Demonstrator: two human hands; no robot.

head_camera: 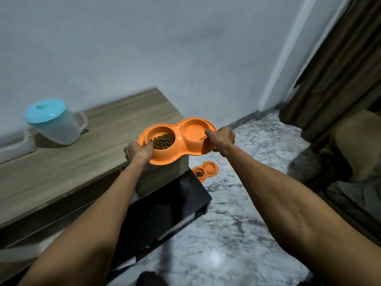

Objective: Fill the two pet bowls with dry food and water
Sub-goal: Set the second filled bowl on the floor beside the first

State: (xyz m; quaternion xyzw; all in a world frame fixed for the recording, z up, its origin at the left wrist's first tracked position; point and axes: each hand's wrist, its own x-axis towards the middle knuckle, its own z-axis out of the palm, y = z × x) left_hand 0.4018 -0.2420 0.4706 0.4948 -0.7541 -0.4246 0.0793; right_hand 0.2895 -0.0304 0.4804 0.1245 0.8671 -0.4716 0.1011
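Observation:
An orange double pet bowl (179, 150) is held over the right end of the wooden table (68, 159). Its left cup holds brown dry food (163, 140); its right cup (194, 132) looks wet, with clear water hard to make out. My left hand (139, 151) grips the bowl's left rim, thumb over the edge beside the food. My right hand (221, 139) grips the right rim. A clear jug with a blue lid (54, 120) stands at the table's back left.
A reflection of the orange bowl (206, 170) shows on the glossy marble floor (237, 223) below. A black shelf (171, 205) juts out under the table. Brown curtains (338, 69) hang at the right. A clear plastic container (14, 145) sits at the far left edge.

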